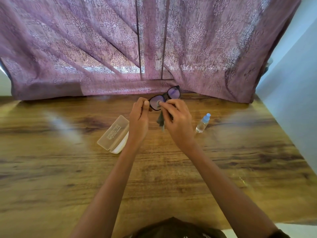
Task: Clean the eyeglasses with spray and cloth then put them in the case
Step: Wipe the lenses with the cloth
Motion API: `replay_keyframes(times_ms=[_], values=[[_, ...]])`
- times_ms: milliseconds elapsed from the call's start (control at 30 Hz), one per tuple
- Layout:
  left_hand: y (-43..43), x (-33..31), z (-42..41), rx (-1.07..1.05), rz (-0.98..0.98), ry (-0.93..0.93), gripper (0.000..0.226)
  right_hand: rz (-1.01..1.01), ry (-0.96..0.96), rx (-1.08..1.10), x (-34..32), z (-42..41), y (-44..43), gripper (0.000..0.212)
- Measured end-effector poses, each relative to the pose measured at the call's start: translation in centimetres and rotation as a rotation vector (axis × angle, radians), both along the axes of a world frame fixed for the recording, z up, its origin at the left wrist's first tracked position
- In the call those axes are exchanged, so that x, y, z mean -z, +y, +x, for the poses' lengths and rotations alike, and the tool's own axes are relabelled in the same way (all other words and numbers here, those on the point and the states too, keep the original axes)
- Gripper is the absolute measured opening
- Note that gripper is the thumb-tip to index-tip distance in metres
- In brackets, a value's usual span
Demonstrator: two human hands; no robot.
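- The eyeglasses (pixel 173 92) are held in the air above the far side of the bench (pixel 65 169), in front of the curtain (pixel 103 48).
- The left hand (pixel 139 117) pinches the frame at one end. The right hand (pixel 178 121) pinches the grey cloth (pixel 160 120) against the nearer lens, with the rest of the cloth hanging below.
- Risk: the frame is held at one end only, so hard rubbing on the lens could twist it or bend the hinge.
- Risk: if the left pinch slips, the eyeglasses could drop onto the wooden bench and get scratched or chipped.
- Risk: the cloth appears to cover only a small patch of lens under the fingertips, so bare skin may touch the glass and leave a fresh smear.
- Risk: the farther lens may be missed, as the cloth is only on the nearer one.
- Risk: the spray bottle (pixel 203 123) stands upright near the right forearm, and a wide elbow sweep could knock it over.
- Risk: the case (pixel 114 133) lies open just beside the left wrist, so a lowered arm could push it or flip its lid shut.
- Count: two hands, both gripping.
- Count: one pair of eyeglasses, with two lenses.
- Count: one cloth, one spray bottle and one case.
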State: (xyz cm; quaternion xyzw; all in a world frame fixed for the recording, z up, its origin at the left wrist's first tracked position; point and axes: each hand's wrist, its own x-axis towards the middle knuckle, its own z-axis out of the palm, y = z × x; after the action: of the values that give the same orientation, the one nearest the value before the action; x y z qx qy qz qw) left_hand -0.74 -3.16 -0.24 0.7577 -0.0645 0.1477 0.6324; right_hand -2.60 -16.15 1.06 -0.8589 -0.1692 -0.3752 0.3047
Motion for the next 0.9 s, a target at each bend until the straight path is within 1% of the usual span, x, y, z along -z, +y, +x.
replay_keyframes(times_ms=[133, 300, 533, 733, 900], values=[[0.2, 0.0, 0.2, -0.008, 0.001, -0.013, 0.028, 0.037, 0.001, 0.028, -0.2, 0.3, -0.2, 0.017], [-0.1, 0.1, 0.0, 0.01, 0.002, 0.002, 0.028, -0.064, -0.019, -0.066, 0.3, -0.7, 1.0, 0.018], [-0.3, 0.3, -0.8, 0.034, -0.019, 0.008, 0.027, -0.009, -0.002, 0.044, -0.2, 0.3, 0.1, 0.02], [-0.3, 0.4, -0.9, 0.06, -0.033, 0.031, 0.027, -0.152, -0.055, -0.026, 0.6, -0.9, 0.6, 0.013], [0.1, 0.4, -0.7, 0.086, -0.039, 0.001, 0.024, -0.152, -0.07, 0.003, -0.2, 0.0, 0.4, 0.016]])
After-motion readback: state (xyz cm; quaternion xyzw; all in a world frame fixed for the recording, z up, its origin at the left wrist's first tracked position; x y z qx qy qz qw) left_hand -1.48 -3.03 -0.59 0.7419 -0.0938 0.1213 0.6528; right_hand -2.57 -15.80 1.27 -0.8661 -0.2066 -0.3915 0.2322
